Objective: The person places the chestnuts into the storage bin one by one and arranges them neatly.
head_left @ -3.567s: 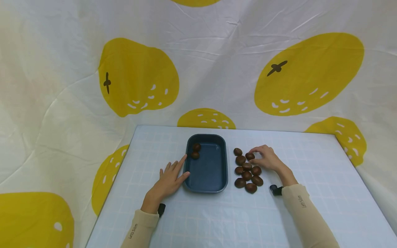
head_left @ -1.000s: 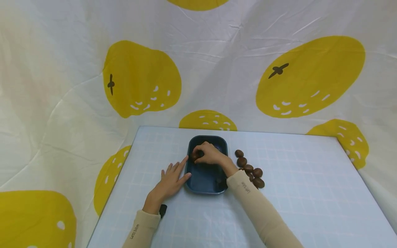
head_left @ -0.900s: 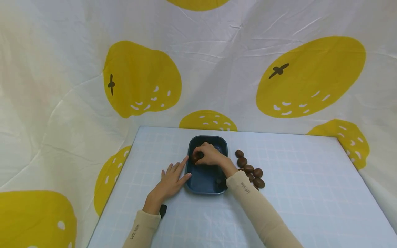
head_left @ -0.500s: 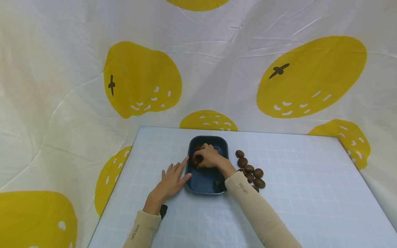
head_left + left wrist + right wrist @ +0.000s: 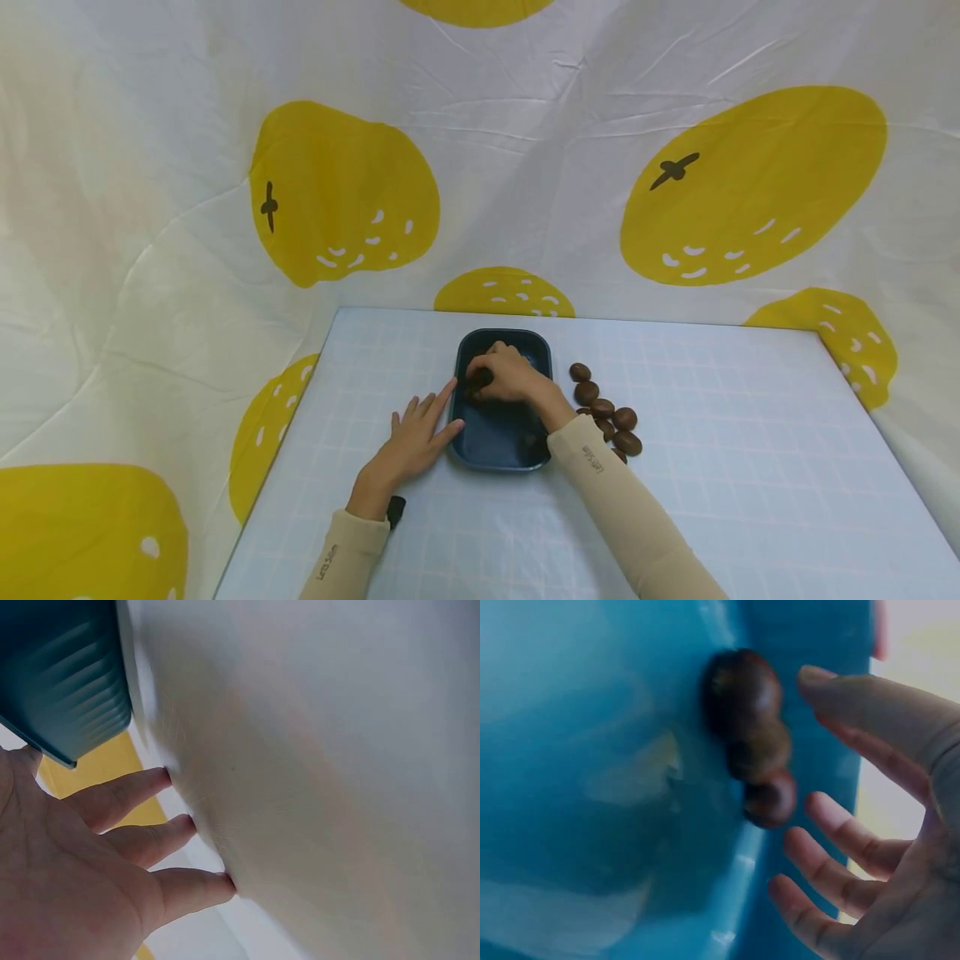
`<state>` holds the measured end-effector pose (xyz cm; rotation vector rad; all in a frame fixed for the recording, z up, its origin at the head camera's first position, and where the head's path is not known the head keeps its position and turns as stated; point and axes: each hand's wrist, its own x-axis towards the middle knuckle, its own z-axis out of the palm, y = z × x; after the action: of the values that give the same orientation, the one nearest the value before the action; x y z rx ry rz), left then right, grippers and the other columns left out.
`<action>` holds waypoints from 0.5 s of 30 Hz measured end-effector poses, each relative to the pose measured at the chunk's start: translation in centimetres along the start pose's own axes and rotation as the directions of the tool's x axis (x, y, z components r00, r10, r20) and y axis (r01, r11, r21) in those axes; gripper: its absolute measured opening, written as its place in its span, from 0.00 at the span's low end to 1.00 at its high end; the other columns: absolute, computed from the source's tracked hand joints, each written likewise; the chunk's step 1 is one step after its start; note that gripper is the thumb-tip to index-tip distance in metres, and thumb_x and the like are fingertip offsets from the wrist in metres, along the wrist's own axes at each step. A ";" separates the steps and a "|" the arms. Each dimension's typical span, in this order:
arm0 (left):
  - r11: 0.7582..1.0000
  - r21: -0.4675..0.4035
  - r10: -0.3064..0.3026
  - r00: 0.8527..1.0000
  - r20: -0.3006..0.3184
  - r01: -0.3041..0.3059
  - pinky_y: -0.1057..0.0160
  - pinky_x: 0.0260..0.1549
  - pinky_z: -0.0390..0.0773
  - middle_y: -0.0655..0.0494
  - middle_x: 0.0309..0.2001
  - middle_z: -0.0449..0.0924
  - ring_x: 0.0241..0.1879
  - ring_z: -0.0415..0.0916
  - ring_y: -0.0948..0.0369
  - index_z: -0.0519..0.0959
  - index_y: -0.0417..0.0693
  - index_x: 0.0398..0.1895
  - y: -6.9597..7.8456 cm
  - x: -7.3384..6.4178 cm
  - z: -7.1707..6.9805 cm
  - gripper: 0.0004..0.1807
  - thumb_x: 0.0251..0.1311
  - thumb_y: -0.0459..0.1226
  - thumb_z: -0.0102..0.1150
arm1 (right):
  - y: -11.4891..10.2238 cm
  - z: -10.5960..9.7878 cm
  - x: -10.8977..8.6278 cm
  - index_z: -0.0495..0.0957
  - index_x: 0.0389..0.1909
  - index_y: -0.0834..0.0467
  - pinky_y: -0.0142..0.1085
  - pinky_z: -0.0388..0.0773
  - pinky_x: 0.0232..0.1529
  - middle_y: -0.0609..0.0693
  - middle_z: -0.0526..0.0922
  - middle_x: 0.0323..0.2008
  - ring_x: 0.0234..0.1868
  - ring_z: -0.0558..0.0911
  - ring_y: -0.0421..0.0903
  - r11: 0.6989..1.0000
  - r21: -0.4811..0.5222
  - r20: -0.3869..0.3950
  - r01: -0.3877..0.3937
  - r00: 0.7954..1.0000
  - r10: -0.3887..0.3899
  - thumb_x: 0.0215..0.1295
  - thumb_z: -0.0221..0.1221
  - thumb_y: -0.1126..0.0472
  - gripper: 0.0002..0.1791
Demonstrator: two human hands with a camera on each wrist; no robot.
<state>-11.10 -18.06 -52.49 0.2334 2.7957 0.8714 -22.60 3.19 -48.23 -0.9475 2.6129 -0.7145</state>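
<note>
Inside the dark blue tray (image 5: pixel 491 437), my right hand (image 5: pixel 512 377) hovers at the left wall, its fingers spread. In the right wrist view three brown chestnuts (image 5: pixel 759 754) lie in a row along that wall, a small gap from the thumb and fingertips. The head view mostly hides them behind this hand. My left hand (image 5: pixel 408 440) is at the tray's left side, fingers extended, with index finger and thumb at the rim. The left wrist view shows its other fingertips (image 5: pixel 229 883) down on the table surface.
Several more chestnuts (image 5: pixel 587 392) lie in a cluster right of the tray, partly covered by the right sleeve (image 5: pixel 600 467). A pale checked cloth (image 5: pixel 750 467) covers the table. Behind it hangs a white curtain (image 5: pixel 525 183) with yellow fruit prints.
My right hand moved left from the cluster with a chestnut into the tray and has let it go. The row there went from two to three. The left hand stays in place.
</note>
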 end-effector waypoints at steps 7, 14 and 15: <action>1.000 -0.002 0.006 1.000 0.004 -0.006 0.24 0.63 0.36 0.40 0.76 0.54 0.74 0.41 0.33 0.40 0.81 0.79 0.0 -0.1 -0.1 0.38 0.72 0.65 0.40 | -0.6 -2.5 -1.4 0.84 0.53 0.53 0.52 0.70 0.58 0.50 0.81 0.51 0.56 0.73 0.53 0.995 0.067 -0.073 0.073 0.995 -0.068 0.62 0.70 0.56 0.18; 1.000 -0.006 0.014 1.000 0.000 -0.014 0.24 0.62 0.35 0.39 0.76 0.53 0.74 0.41 0.33 0.39 0.82 0.79 -0.2 0.0 0.1 0.38 0.71 0.67 0.38 | -1.4 -4.9 -4.1 0.80 0.57 0.58 0.49 0.74 0.56 0.56 0.80 0.55 0.56 0.76 0.53 0.982 0.150 -0.149 0.111 0.985 -0.089 0.65 0.68 0.58 0.21; 1.000 -0.005 0.012 1.000 0.000 -0.012 0.24 0.62 0.35 0.40 0.76 0.53 0.74 0.41 0.33 0.39 0.82 0.79 -0.2 0.0 0.1 0.38 0.70 0.67 0.37 | -1.4 -5.2 -4.6 0.80 0.57 0.58 0.50 0.74 0.56 0.56 0.80 0.55 0.56 0.76 0.53 0.981 0.161 -0.161 0.112 0.983 -0.086 0.65 0.68 0.58 0.20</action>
<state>-11.11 -18.18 -52.66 0.2505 2.7945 0.8808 -20.54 7.09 -42.70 -1.0140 2.5959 -1.0566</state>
